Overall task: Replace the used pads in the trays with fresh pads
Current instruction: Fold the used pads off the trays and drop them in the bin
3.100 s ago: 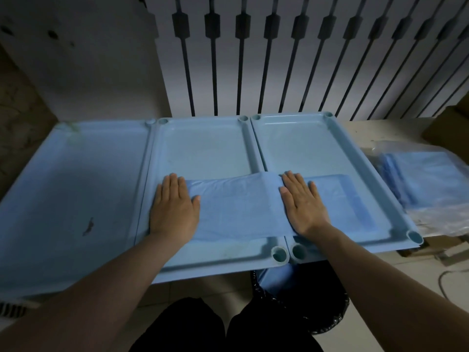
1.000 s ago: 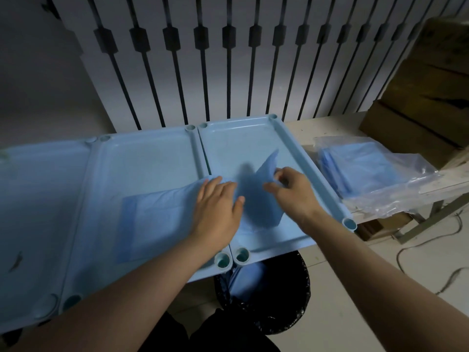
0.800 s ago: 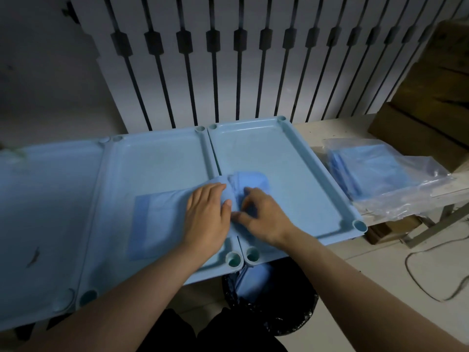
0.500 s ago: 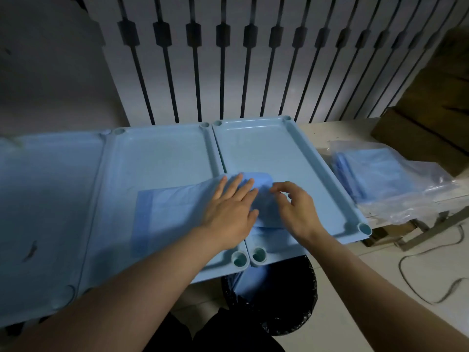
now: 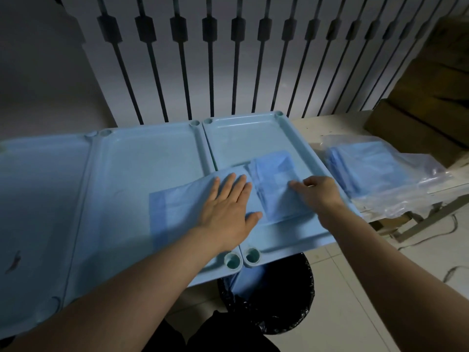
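A blue pad (image 5: 177,212) lies across the middle tray (image 5: 142,158) and over the ridge into the right tray (image 5: 256,133). Its right part (image 5: 276,179) is folded back in layers. My left hand (image 5: 228,212) presses flat on the pad at the ridge between the two trays, fingers straight. My right hand (image 5: 317,194) rests on the folded part, its fingers curled at the fold's edge; whether they pinch the pad I cannot tell. A third tray (image 5: 38,199) sits at the left with a dark smear.
A clear plastic bag of folded blue pads (image 5: 368,171) lies on the white table right of the trays. Brown cardboard boxes (image 5: 431,102) stand behind it. A black-lined bin (image 5: 269,301) holding a blue pad stands on the floor below the trays' front edge.
My right hand folded the pad's right end back toward the middle, then drew it out to the right again. My left hand shifted from the pad's left end to the ridge.
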`<action>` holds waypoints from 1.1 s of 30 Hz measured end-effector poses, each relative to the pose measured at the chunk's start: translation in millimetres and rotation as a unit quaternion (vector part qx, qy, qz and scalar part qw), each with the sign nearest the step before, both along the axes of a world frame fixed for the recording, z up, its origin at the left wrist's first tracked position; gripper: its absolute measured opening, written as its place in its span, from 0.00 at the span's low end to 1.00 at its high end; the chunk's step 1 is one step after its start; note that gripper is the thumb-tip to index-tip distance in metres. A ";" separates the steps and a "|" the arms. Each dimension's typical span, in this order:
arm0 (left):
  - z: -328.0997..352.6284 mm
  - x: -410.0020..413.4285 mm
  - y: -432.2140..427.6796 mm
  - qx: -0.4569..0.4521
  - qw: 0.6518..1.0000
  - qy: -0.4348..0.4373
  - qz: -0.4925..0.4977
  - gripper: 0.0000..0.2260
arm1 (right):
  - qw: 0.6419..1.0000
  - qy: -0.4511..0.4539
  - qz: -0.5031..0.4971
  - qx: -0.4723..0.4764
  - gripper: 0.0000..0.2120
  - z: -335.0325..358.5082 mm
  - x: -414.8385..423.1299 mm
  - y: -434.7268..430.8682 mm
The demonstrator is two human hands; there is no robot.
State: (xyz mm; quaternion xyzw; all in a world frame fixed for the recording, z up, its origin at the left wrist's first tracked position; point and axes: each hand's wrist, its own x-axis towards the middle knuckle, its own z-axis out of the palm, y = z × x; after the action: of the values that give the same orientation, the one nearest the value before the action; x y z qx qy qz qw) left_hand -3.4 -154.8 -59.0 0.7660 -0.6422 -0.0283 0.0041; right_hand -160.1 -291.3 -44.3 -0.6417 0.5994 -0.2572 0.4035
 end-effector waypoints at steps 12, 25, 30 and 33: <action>-8.5 -36.1 -48.2 0.026 0.998 0.029 -0.053 0.32 | 0.933 0.212 0.161 -0.240 0.27 -15.5 -11.8 -19.4; -16.7 -37.3 -55.5 -0.042 0.998 -0.018 -0.033 0.32 | 0.824 0.356 0.360 -0.254 0.41 -50.3 4.4 -25.0; -22.0 -37.3 -57.3 0.054 0.998 -0.034 -0.024 0.37 | 0.814 0.371 0.364 -0.260 0.41 -55.8 3.7 -25.1; -22.2 -38.6 -57.6 0.080 0.995 -0.061 -0.012 0.39 | 0.819 0.370 0.362 -0.247 0.38 -55.8 3.6 -23.3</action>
State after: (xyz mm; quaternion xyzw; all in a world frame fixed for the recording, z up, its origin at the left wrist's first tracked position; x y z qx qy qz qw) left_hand -42.1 -212.4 -81.2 0.7561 -0.6464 -0.0328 -0.0969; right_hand -156.5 -314.5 -100.0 -0.9375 0.3442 0.0248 0.0439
